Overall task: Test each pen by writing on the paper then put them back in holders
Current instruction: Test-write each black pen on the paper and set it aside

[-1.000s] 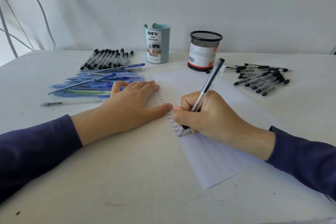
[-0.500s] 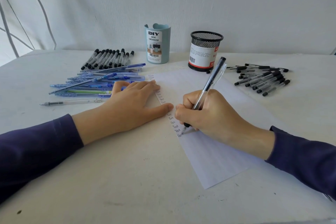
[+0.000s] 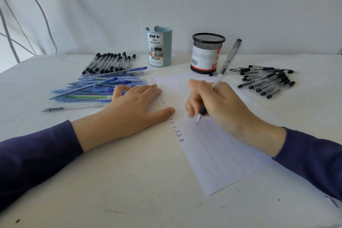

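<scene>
On the white, slightly stained table [image 3: 111,181], my right hand [image 3: 218,102] has its fingers curled round a clear plastic pen [image 3: 226,61] with a black grip. The pen is tilted, its metal tip close over the lined paper [image 3: 218,153]; the tip is blurred, so I cannot tell if it touches. My left hand [image 3: 133,107] lies flat with straight fingers, pressing the paper's left edge beside a column of handwritten "Test" words [image 3: 176,131]. Behind stand two round holders: a smooth blue-green plastic organizer [image 3: 160,48] with a label, and a black wire-mesh cup [image 3: 208,53]; what is inside them I cannot tell. Blue pens [image 3: 96,89] and black-capped pens [image 3: 111,63] lie at left, more black pens [image 3: 268,83] at right.
</scene>
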`<state>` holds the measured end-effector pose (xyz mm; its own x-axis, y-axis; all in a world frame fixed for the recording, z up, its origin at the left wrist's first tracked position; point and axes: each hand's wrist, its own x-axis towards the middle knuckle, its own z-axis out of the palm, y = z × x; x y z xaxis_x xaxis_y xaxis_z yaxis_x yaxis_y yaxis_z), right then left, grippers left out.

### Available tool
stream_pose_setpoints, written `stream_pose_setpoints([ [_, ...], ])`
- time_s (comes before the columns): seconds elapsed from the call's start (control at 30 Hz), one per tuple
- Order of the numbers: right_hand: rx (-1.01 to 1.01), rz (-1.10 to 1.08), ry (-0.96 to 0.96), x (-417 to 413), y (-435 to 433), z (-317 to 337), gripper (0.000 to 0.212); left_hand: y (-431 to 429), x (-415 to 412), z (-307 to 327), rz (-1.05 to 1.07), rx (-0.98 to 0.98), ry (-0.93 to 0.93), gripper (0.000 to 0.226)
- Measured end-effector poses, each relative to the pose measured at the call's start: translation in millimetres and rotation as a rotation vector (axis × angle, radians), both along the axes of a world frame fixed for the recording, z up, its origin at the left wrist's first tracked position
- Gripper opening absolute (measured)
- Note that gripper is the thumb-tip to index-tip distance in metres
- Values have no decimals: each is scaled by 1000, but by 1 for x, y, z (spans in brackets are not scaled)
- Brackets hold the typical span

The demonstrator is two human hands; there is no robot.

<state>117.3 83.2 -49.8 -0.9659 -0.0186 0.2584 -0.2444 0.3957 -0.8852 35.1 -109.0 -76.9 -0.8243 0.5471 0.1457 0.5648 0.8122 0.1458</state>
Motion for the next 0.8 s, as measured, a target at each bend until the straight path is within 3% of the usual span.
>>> stream_pose_setpoints([
  [0.07,18,-34,45,-2,7,9,52,0,0,0,-3,4,-6,93],
  [0.2,109,-179,121,-13,32,17,30,0,1,1,-20,-3,13,93],
  [0.4,475,-171,332,-33,69,7,12,0,1,1,-14,9,28,90],
  [0.7,809,-11,208,-43,77,-7,6,0,-2,-1,14,-3,79,97],
  [0.8,859,38,166,-40,78,-6,14,1,-2,0,32,1,65,106],
])
